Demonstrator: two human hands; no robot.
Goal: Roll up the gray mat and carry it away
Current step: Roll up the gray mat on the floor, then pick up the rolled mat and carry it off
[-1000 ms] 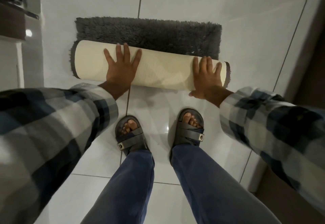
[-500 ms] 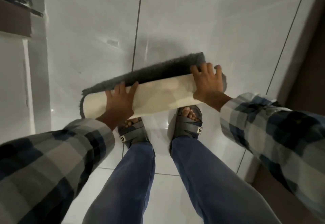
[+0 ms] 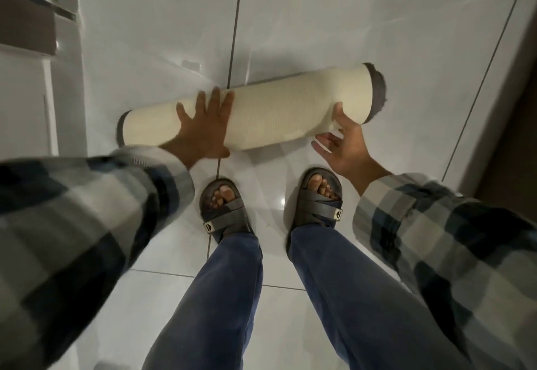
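Observation:
The gray mat is a full roll, cream backing outward, with gray pile showing at both ends. It lies slanted in front of my feet, right end farther away, casting a shadow on the tiles behind it. Whether it touches the floor I cannot tell. My left hand grips the left-middle of the roll, fingers spread over the top. My right hand is palm up at the roll's lower right, thumb against the backing, fingers apart and just off it.
Glossy white floor tiles stretch ahead. My feet in dark sandals stand just behind the roll. White furniture with a brown ledge lines the left side. A dark door or wall runs along the right.
The loose gray flap is gone and the mat is now fully rolled. The roll has shifted forward off my toes. My right hand has come off the top and turned palm up.

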